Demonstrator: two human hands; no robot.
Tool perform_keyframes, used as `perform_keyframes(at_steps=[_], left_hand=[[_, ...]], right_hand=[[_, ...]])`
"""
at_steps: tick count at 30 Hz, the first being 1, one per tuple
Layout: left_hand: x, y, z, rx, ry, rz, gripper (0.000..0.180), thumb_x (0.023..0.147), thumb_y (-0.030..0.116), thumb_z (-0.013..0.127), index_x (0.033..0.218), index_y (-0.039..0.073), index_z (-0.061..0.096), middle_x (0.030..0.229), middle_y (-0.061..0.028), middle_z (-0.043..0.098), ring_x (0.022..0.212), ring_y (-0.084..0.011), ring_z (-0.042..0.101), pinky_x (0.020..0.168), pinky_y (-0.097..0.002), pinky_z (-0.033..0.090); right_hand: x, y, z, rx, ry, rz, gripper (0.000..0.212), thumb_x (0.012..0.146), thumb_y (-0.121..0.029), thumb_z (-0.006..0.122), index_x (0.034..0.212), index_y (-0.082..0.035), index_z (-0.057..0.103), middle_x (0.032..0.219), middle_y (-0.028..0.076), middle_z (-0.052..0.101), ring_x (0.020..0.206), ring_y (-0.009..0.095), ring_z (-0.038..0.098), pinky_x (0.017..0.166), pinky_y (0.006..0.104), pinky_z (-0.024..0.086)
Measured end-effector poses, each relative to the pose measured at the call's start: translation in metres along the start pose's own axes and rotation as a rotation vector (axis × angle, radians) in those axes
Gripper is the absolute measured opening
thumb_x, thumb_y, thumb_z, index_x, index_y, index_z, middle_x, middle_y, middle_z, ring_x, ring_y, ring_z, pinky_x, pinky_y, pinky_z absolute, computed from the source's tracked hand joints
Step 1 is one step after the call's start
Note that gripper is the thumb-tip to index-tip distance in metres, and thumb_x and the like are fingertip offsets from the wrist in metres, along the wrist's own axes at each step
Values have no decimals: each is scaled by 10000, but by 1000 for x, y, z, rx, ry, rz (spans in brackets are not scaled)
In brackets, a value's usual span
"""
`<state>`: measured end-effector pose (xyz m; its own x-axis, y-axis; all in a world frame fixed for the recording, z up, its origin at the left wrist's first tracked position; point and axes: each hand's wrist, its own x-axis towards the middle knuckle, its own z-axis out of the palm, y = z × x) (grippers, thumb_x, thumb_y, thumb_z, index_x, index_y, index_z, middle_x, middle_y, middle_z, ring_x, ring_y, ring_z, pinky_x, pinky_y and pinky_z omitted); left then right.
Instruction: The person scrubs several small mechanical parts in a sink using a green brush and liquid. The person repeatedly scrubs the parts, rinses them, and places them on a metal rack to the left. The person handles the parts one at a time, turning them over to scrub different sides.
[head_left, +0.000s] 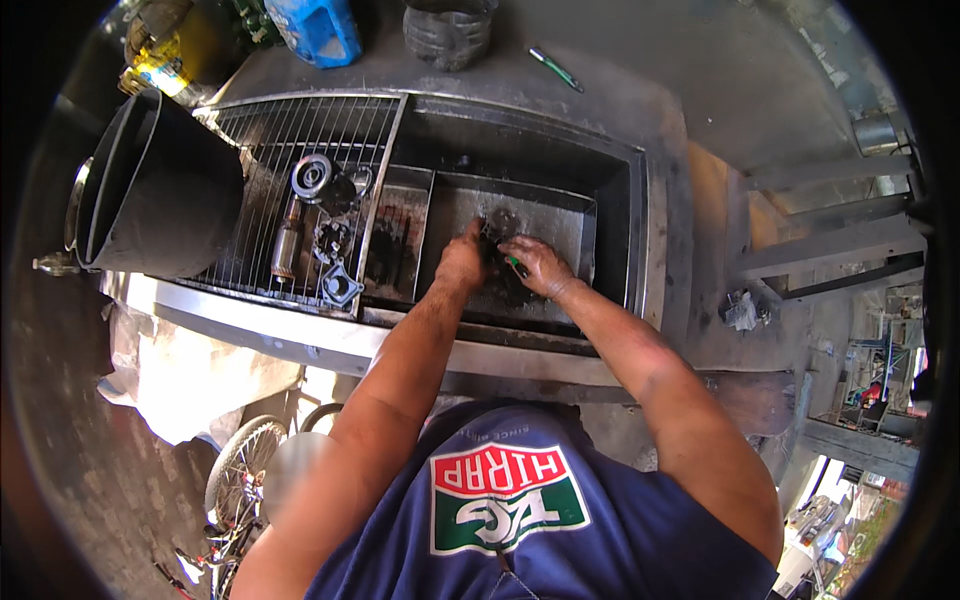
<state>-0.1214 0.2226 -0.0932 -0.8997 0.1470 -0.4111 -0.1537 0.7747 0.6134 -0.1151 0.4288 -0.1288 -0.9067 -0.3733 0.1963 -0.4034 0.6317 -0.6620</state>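
Both hands work close together over a wet, grimy metal basin (565, 205). My left hand (463, 262) is closed on a small dark greasy part (489, 248), its shape mostly lost against the dark basin. Beside it, my right hand (542, 266) is closed around a slim tool with a green handle (516, 265); its working end is hidden near the dark part. On the wire grate (255, 140) to the left lie a motor armature (288, 245), a round metal housing (313, 176), a blackened mechanical piece (328, 240) and a grey end cover (341, 286).
A black bucket (165, 190) stands at the grate's left end. Behind the basin are a blue jug (315, 30), a cut-down clear plastic container (448, 35) and a green pen-like tool (556, 70). A wooden frame (830, 245) is at right, a bicycle (240, 470) at lower left.
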Motion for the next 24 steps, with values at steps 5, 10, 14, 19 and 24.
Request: perform_keyframes(at_steps=[5,10,14,19,24], left_hand=[[-2,2,-3,37,9,-24,1093,721,209,967,1620,183,345,1364,-240,676,1296,-400,645,1108,-462,533],[-3,1,-9,-27,-2,-90,1080,747,198,918,1641,188,313,1345,-255,681,1277,-421,651,1099,-468,539],[-2,-2,-11,81,-40,-83,880,786,146,833,1547,149,392,1294,-262,701,1237,-440,669,1068,-477,553],[0,3,-1,109,-45,-32,616,843,97,754,1388,94,467,1280,-286,686,1235,-457,661,1053,-501,548],[1,5,8,172,-92,11,561,908,41,686,1411,92,442,1346,-283,634,1237,-469,655,1038,-515,549]], right_hand=[[13,26,-9,353,-171,665,229,963,-218,762,1051,-7,762,794,113,734,658,169,703,678,366,599],[9,37,-32,-200,74,201,205,923,-169,721,1038,-3,758,824,113,743,730,167,713,706,329,574],[-3,21,-24,178,-169,554,173,876,-76,718,1037,-34,767,987,105,779,898,154,728,820,294,581],[3,2,-11,7,-5,28,176,905,-145,805,1039,-38,767,1037,92,791,936,195,748,846,332,605],[13,-6,-12,714,-217,1088,259,942,-241,798,1051,-8,763,1016,174,786,925,335,763,872,413,612]])
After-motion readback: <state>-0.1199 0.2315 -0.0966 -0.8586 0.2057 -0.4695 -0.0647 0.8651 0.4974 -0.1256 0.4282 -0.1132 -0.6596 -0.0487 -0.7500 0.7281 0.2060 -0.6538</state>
